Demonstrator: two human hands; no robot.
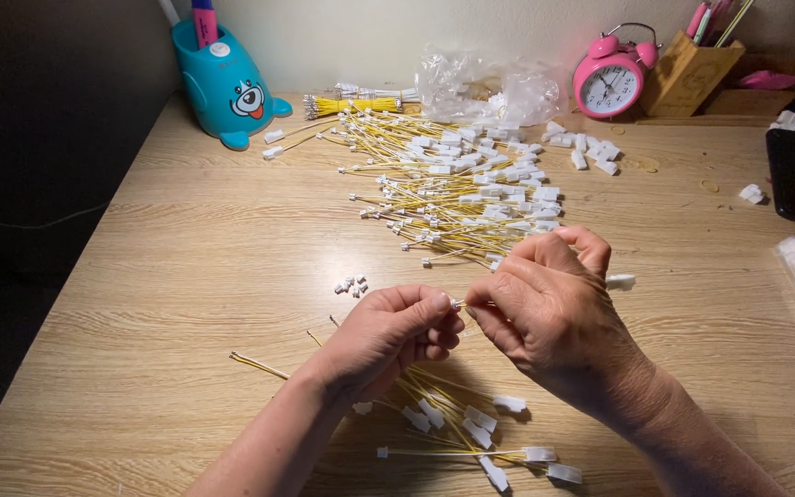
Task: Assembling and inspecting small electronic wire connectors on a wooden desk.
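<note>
Two hands (471,322) pinching one yellow wire (460,304)

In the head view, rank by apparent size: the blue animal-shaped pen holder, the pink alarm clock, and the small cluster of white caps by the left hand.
1. Blue pen holder, largest.
2. Pink alarm clock, smaller; both stand at the table's far edge, so the comparison holds.
3. White cap cluster, smallest, though nearer the camera.

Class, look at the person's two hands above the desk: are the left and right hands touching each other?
Touching. The head view shows the left hand and right hand meeting at the fingertips, both pinching a small white piece with no gap visible.
</note>
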